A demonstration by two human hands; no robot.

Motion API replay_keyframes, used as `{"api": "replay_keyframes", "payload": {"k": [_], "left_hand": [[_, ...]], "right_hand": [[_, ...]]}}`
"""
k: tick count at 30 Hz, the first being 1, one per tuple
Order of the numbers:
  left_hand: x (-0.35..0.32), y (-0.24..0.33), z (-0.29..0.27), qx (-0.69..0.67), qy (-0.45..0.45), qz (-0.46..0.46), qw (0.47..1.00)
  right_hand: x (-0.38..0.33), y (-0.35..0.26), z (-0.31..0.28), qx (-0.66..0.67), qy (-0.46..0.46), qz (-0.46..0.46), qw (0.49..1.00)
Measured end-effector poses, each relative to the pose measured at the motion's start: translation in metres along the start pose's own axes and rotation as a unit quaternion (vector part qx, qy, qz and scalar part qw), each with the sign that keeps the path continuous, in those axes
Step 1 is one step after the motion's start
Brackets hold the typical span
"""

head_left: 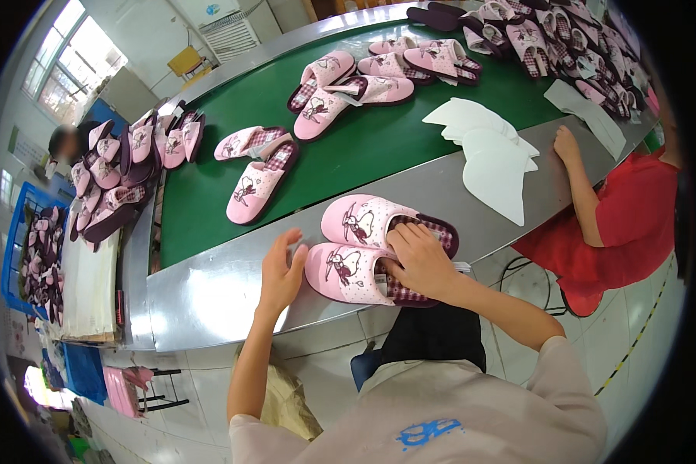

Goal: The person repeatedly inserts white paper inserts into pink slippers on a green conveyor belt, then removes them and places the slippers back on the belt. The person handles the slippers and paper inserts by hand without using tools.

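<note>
At frame centre, two pink slippers (pixel 359 272) lie side by side on the worktop (pixel 201 301). Left grip (pixel 280 277): open, just beside the toes. Right grip (pixel 424 261): at the openings, tips partly hidden; closure cannot be determined. White tag (pixel 462 267), right of centre: too small to read.

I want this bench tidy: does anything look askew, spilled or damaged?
I see no spill or damage. The white sheets look untidy, fanned unevenly across the metal border and green surface. The slippers at the right hand, by contrast, sit neatly side by side.
</note>
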State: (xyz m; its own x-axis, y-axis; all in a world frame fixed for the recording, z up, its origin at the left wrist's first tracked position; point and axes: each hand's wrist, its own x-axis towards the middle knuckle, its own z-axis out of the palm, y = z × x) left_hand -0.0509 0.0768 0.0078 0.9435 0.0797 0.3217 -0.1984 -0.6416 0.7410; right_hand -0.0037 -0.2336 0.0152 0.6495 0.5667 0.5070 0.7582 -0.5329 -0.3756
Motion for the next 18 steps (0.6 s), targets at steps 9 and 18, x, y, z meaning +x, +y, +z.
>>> {"api": "replay_keyframes", "payload": {"k": [9,18], "left_hand": [[0.169,-0.074,-0.033,0.328,0.093,-0.061,0.938],[0.210,-0.149,-0.008,0.234,0.148,-0.116,0.954]], "right_hand": [[0.136,0.128,-0.113,-0.227,0.208,0.044,0.951],[-0.005,0.202,-0.118,-0.172,0.032,0.185,0.967]]}}
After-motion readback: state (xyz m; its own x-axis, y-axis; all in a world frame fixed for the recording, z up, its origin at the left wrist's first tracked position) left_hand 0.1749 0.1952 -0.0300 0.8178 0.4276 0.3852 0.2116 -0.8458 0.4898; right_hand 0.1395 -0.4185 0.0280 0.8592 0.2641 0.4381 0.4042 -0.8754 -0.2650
